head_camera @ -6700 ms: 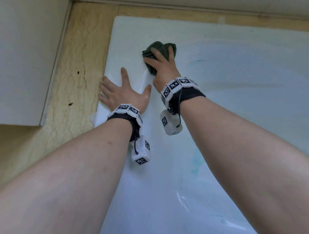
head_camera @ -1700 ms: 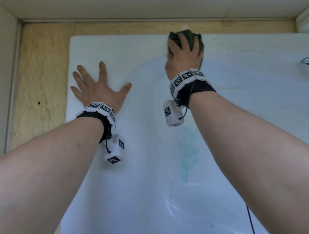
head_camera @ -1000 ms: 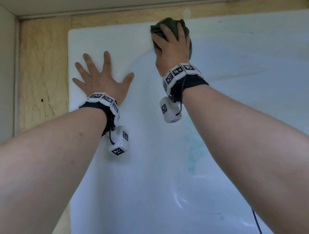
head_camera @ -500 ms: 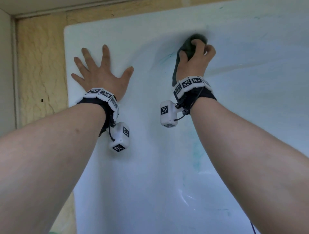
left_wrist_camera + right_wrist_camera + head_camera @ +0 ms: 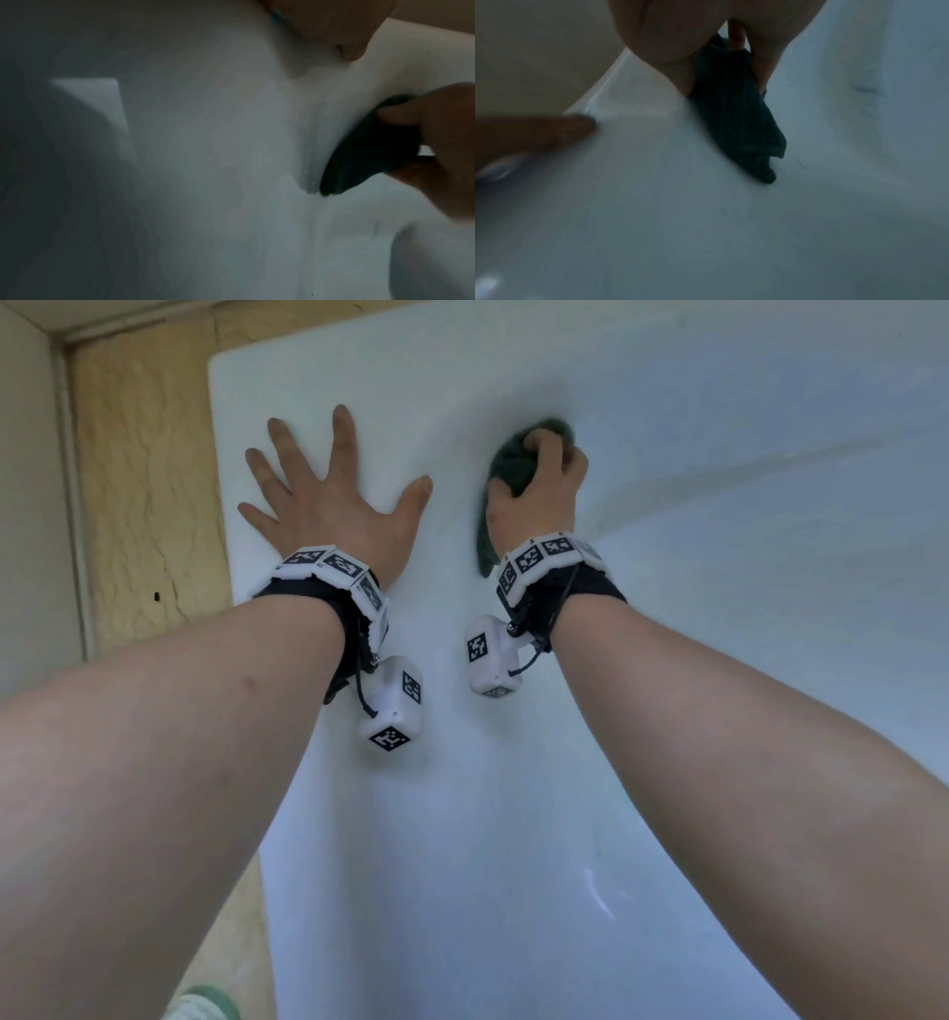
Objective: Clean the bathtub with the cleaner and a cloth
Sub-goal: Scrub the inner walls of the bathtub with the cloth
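Right hand (image 5: 539, 490): fingers curled around the dark green cloth (image 5: 513, 469), thumb hooked over the bunched top, knuckles bent, pressing the wad against the inner wall of the white bathtub (image 5: 513, 814). Tail of cloth hanging below the heel of the hand, lying against the white surface near the marker-covered wristband (image 5: 544, 559). From the right wrist view: ribbed fabric pinched between palm and fingers, a folded corner trailing downward onto the tub surface.

Left hand (image 5: 334, 505): fingers straight and spread wide, palm pressed flat on the tub's rim, thumb angled out toward the cloth, holding nothing. Just beside the right hand, not touching it. Matching wristband (image 5: 328, 572) above it, with a small white camera block (image 5: 393, 703) hanging beneath the wrist.

From the left wrist view: cloth seen dark and bunched at the right edge, gripped from the side, touching the tub wall; picture dim and blurred.

Beyond the rim on the left: a beige, veined stone ledge (image 5: 149, 480), then a pale wall (image 5: 25, 505).
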`<action>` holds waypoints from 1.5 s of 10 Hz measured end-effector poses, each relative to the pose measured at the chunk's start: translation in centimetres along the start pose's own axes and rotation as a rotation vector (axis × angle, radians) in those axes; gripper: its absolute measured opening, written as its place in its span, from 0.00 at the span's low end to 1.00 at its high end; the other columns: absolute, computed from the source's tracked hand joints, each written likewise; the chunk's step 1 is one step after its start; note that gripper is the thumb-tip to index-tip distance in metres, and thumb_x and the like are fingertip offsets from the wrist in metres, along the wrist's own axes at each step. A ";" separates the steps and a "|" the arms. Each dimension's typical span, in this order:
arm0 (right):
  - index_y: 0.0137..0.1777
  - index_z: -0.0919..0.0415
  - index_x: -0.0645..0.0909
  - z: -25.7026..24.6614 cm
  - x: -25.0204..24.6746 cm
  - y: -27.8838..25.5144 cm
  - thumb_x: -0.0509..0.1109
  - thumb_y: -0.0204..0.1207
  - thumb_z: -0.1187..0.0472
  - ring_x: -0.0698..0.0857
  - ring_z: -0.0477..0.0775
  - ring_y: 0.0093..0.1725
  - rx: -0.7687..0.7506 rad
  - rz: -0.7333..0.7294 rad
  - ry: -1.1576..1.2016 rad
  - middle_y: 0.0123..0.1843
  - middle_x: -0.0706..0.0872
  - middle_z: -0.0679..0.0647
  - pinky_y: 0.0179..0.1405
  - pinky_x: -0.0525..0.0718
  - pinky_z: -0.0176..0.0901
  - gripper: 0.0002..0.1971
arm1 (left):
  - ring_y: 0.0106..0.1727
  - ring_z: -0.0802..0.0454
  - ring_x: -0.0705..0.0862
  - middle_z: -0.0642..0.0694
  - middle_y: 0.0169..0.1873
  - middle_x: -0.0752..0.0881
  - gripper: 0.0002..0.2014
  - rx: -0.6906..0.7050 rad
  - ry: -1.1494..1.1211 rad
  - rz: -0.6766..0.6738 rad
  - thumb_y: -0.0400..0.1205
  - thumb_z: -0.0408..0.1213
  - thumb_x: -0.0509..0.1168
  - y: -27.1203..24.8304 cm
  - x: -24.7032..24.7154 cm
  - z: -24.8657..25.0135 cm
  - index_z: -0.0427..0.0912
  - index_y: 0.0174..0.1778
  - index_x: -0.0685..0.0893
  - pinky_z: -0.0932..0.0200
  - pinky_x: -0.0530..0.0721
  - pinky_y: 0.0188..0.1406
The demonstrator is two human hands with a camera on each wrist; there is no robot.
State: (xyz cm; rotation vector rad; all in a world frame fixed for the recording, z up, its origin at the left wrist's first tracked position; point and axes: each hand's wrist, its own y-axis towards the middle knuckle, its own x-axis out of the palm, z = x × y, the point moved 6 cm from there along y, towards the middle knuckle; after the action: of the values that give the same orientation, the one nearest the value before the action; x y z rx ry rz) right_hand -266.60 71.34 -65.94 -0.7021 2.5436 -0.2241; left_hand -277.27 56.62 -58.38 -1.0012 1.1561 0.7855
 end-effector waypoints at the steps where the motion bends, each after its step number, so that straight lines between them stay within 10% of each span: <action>1: 0.68 0.56 0.73 1.1 1.2 -1.7 0.66 0.73 0.66 0.81 0.61 0.60 -0.013 -0.179 -0.123 0.74 0.64 0.59 0.60 0.78 0.40 0.22 | 0.84 0.35 0.39 0.42 0.85 0.41 0.45 0.001 0.002 -0.002 0.73 0.76 0.51 0.0 0.0 0.0 0.63 0.84 0.46 0.30 0.40 0.79; 4: 0.67 0.60 0.71 -0.1 -4.7 3.6 0.63 0.80 0.65 0.78 0.55 0.48 0.155 0.185 0.044 0.65 0.71 0.61 0.51 0.79 0.37 0.16 | 0.84 0.36 0.39 0.41 0.85 0.42 0.45 0.014 0.001 0.008 0.73 0.76 0.52 0.1 0.1 0.0 0.63 0.84 0.47 0.31 0.40 0.79; 6: 0.70 0.54 0.72 1.4 0.5 -0.2 0.63 0.79 0.61 0.80 0.56 0.55 0.068 -0.193 -0.165 0.70 0.70 0.59 0.49 0.71 0.33 0.19 | 0.84 0.36 0.39 0.42 0.85 0.42 0.45 0.011 -0.003 0.004 0.73 0.75 0.52 0.1 -0.1 0.1 0.63 0.84 0.47 0.32 0.40 0.79; 8: 0.66 0.59 0.74 0.0 -4.0 3.0 0.62 0.81 0.62 0.77 0.50 0.45 0.114 0.134 -0.011 0.63 0.74 0.58 0.49 0.77 0.33 0.14 | 0.84 0.37 0.39 0.42 0.85 0.42 0.44 0.017 -0.002 0.018 0.73 0.76 0.52 0.2 0.0 0.0 0.63 0.84 0.48 0.31 0.40 0.79; 10: 0.68 0.54 0.76 -1.0 -0.6 -0.4 0.64 0.79 0.59 0.80 0.54 0.57 -0.053 -0.117 -0.144 0.66 0.76 0.57 0.49 0.67 0.30 0.17 | 0.84 0.36 0.40 0.42 0.85 0.43 0.45 0.020 -0.006 0.020 0.73 0.75 0.53 0.2 0.0 0.1 0.63 0.84 0.48 0.31 0.41 0.79; 12: 0.67 0.57 0.77 -2.5 -3.0 1.4 0.63 0.80 0.60 0.81 0.52 0.51 -0.022 0.118 -0.012 0.67 0.74 0.58 0.46 0.70 0.31 0.16 | 0.84 0.35 0.40 0.41 0.85 0.43 0.44 0.033 -0.001 0.022 0.73 0.75 0.52 0.2 0.0 0.1 0.62 0.84 0.48 0.30 0.41 0.79; 14: 0.68 0.55 0.77 0.5 1.0 -1.7 0.64 0.78 0.60 0.80 0.57 0.59 -0.053 -0.269 -0.266 0.67 0.74 0.58 0.56 0.75 0.38 0.18 | 0.84 0.35 0.40 0.41 0.85 0.43 0.44 0.040 0.002 0.017 0.73 0.75 0.52 0.3 -0.1 0.2 0.62 0.84 0.48 0.30 0.41 0.79; 15: 0.65 0.56 0.78 0.7 0.3 -0.9 0.64 0.78 0.62 0.81 0.55 0.52 -0.021 -0.222 -0.199 0.66 0.72 0.58 0.51 0.74 0.33 0.16 | 0.84 0.35 0.39 0.41 0.85 0.42 0.44 0.040 0.008 0.010 0.74 0.75 0.52 0.4 0.0 0.2 0.62 0.84 0.48 0.30 0.41 0.79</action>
State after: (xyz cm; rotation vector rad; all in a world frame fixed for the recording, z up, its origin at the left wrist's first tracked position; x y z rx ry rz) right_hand -266.10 70.38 -66.43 -0.9656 2.2830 -0.1916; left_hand -277.54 56.94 -58.42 -0.9666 1.1806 0.7644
